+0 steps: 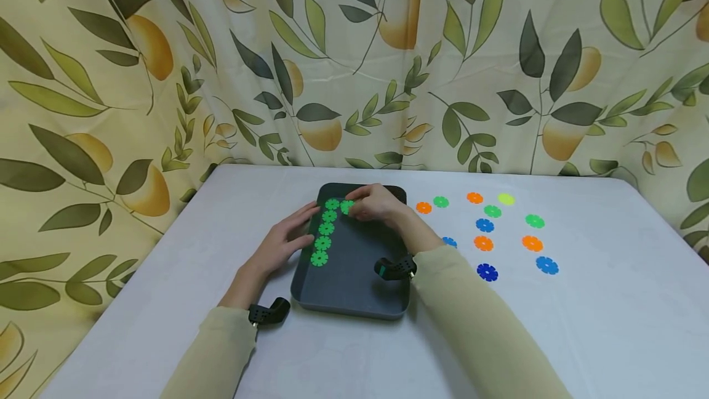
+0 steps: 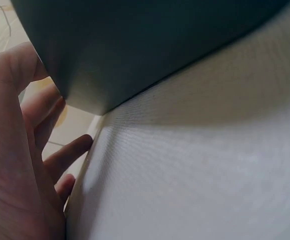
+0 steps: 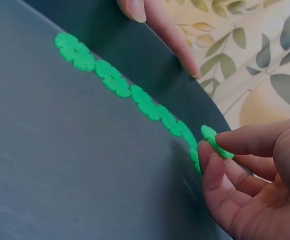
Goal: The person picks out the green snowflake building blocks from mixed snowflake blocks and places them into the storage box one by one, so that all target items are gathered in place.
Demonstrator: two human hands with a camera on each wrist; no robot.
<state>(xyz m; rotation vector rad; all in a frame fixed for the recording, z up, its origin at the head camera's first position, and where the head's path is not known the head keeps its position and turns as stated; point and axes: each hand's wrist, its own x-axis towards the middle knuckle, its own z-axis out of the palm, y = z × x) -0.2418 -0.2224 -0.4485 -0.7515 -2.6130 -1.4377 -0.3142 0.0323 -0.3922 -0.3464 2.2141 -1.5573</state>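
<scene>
A dark grey tray [image 1: 354, 282] lies on the white table. Down its left side runs a line of several green flower-shaped discs [image 1: 323, 243], which continues along the tray wall in the right wrist view. My right hand [image 1: 376, 205] is over the tray's far end. Between thumb and fingertips it pinches one green flower-shaped disc [image 3: 216, 142], tilted and close to the line's far end. Against the tray's left side rests my left hand [image 1: 279, 242], its fingers spread and fairly straight. The left wrist view shows this hand [image 2: 15, 135] beside the tray's outer wall [image 2: 100, 65].
To the tray's right, loose flower-shaped discs lie scattered on the table [image 1: 609, 300]: orange [image 1: 484, 243], green [image 1: 535, 221], blue [image 1: 547, 265], dark blue [image 1: 487, 272] and yellow [image 1: 506, 199]. My right forearm partly covers a blue one. A leaf-patterned curtain [image 1: 354, 79] hangs behind the table.
</scene>
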